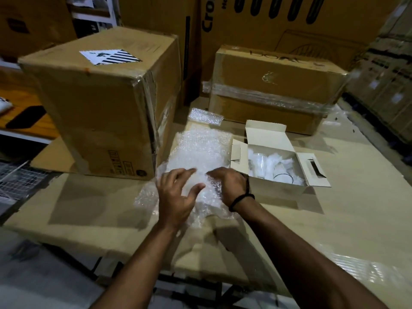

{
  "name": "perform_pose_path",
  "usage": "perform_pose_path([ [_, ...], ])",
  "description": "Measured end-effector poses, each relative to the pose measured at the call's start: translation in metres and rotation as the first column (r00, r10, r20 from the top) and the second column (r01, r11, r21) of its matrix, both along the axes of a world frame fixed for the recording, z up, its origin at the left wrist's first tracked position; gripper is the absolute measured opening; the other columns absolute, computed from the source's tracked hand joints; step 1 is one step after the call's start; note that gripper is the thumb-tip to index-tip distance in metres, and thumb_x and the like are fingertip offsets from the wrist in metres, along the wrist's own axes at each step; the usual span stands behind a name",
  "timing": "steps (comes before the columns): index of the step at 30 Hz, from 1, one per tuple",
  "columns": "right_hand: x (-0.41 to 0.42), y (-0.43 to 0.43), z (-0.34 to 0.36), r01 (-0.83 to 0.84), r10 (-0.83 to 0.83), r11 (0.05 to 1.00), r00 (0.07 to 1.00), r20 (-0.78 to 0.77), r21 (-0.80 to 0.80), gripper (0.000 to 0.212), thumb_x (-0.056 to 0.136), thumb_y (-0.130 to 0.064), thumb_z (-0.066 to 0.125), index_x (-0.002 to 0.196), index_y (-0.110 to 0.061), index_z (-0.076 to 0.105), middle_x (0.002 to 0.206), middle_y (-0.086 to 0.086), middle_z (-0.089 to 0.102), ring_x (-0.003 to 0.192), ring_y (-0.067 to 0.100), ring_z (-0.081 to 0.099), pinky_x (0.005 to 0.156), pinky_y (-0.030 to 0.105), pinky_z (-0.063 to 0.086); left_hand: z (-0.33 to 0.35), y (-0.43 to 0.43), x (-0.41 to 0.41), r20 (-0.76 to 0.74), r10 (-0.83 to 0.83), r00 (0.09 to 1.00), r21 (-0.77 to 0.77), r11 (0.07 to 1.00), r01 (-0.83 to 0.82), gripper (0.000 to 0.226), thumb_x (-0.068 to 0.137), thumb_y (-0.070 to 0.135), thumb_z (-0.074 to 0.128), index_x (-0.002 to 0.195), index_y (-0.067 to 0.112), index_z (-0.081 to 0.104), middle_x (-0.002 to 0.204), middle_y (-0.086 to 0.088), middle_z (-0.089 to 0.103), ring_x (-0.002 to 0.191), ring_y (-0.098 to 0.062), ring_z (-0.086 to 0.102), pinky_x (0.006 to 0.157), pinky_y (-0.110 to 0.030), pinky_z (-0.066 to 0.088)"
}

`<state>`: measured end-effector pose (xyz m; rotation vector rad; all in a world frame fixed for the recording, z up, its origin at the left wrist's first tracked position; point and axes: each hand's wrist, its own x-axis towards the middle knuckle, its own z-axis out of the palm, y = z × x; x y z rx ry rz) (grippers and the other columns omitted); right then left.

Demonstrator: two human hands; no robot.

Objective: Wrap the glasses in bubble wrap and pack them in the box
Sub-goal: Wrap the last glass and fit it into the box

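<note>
Two hands, two bubble-wrap pieces, one open white box, two sealed cartons.

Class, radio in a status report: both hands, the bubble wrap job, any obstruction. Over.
Left hand and right hand open, pressing clear bubble wrap sheet. Small white open carton at right holds glasses. Nothing blocking the route.

The bubble wrap was clear-white and dimpled, the small open box white, the big cartons brown, one label black-striped, the wristband black.
</note>
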<state>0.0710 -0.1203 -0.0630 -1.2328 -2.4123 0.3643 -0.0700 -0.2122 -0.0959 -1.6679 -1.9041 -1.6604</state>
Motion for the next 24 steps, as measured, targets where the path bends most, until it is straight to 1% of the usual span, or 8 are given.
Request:
perform_pose_path([
  [3, 0.026, 0.01, 0.006, 0.111, -0.149, 0.984, 0.944, -0.293, -0.14, 0.03, 0.076, -0.025, 0.059, 0.099, -0.013, 0.074, 0.106, 0.016, 0.068, 0.102, 0.033, 0.062, 0.095, 0.041, 0.048, -0.007, -0.013, 0.007, 0.092, 0.076, 0.993, 0.026, 0.997, -0.079, 0.079, 0.084, 0.076, 0.041, 0.135, 0.016, 0.042, 0.133, -0.008, 0.04, 0.121, -0.031, 0.042, 0.098, -0.056, 0.036],
  [6, 0.068, 0.007, 0.023, 0.145, -0.215, 0.974, 0.839, -0.5, -0.176, 0.029, 0.074, -0.026, 0.06, 0.085, -0.001, 0.072, 0.086, 0.007, 0.069, 0.077, 0.02, 0.063, 0.074, 0.02, 0.048, -0.016, -0.017, 0.015, 0.101, -0.034, 0.994, -0.055, 0.998, 0.04, 0.101, 0.071, 0.083, 0.052, 0.145, 0.018, 0.027, 0.142, -0.002, 0.028, 0.128, -0.028, 0.038, 0.103, -0.058, 0.035],
  [10, 0.133, 0.007, 0.03, 0.277, -0.416, 0.908, 0.69, -0.592, -0.314, 0.016, 0.076, -0.012, 0.065, 0.063, -0.002, 0.065, 0.057, 0.001, 0.065, 0.05, 0.006, 0.057, 0.055, 0.026, 0.046, -0.011, -0.004, 0.048, 0.142, -0.23, 0.963, -0.247, 0.933, 0.26, 0.102, 0.068, 0.069, 0.07, 0.149, 0.034, 0.019, 0.138, 0.005, 0.039, 0.1, -0.009, 0.047, 0.089, -0.047, 0.049],
  [12, 0.162, 0.011, 0.029, 0.291, -0.561, 0.813, 0.621, -0.547, -0.504, 0.012, 0.079, 0.007, 0.065, 0.073, -0.003, 0.065, 0.061, 0.0, 0.067, 0.05, 0.003, 0.06, 0.051, 0.022, 0.048, -0.01, 0.005, 0.067, 0.131, -0.304, 0.944, -0.325, 0.886, 0.331, 0.103, 0.067, 0.065, 0.074, 0.15, 0.03, 0.024, 0.136, 0.004, 0.045, 0.103, -0.013, 0.05, 0.09, -0.044, 0.049],
  [14, 0.191, 0.011, 0.028, 0.26, -0.683, 0.693, 0.535, -0.497, -0.672, 0.012, 0.083, 0.002, 0.065, 0.094, -0.002, 0.066, 0.08, 0.012, 0.07, 0.065, 0.017, 0.068, 0.057, 0.024, 0.054, -0.014, 0.014, 0.088, 0.038, -0.375, 0.926, -0.408, 0.84, 0.358, 0.103, 0.066, 0.068, 0.073, 0.149, 0.025, 0.031, 0.14, -0.001, 0.046, 0.118, -0.021, 0.049, 0.099, -0.042, 0.045],
  [18, 0.232, -0.005, 0.018, -0.037, -0.914, 0.335, 0.23, -0.334, -0.941, 0.008, 0.093, -0.012, 0.051, 0.09, -0.007, 0.057, 0.054, 0.007, 0.064, 0.041, 0.018, 0.061, 0.04, 0.025, 0.052, -0.019, 0.022, 0.132, 0.014, -0.386, 0.923, -0.457, 0.818, 0.349, 0.078, 0.077, 0.056, 0.072, 0.143, 0.025, 0.044, 0.143, 0.003, 0.047, 0.128, -0.019, 0.042, 0.104, -0.036, 0.038],
  [20, 0.252, -0.013, 0.009, -0.001, -0.936, 0.262, 0.243, -0.255, -0.965, 0.012, 0.094, -0.013, 0.053, 0.084, -0.006, 0.054, 0.047, 0.007, 0.056, 0.033, 0.018, 0.053, 0.037, 0.024, 0.049, -0.023, 0.025, 0.152, -0.05, -0.389, 0.92, -0.438, 0.836, 0.33, 0.067, 0.077, 0.059, 0.066, 0.133, 0.024, 0.053, 0.13, 0.003, 0.056, 0.121, -0.021, 0.05, 0.095, -0.035, 0.037],
  [24, 0.289, -0.029, -0.006, 0.314, -0.873, 0.291, 0.474, -0.116, -0.904, 0.019, 0.09, -0.014, 0.062, 0.078, -0.001, 0.055, 0.06, 0.015, 0.056, 0.032, 0.022, 0.048, 0.034, 0.023, 0.04, -0.03, 0.025, 0.182, -0.176, -0.312, 0.934, -0.544, 0.821, 0.172, 0.065, 0.077, 0.071, 0.046, 0.131, 0.035, 0.054, 0.125, 0.004, 0.056, 0.116, -0.024, 0.049, 0.091, -0.038, 0.032],
])
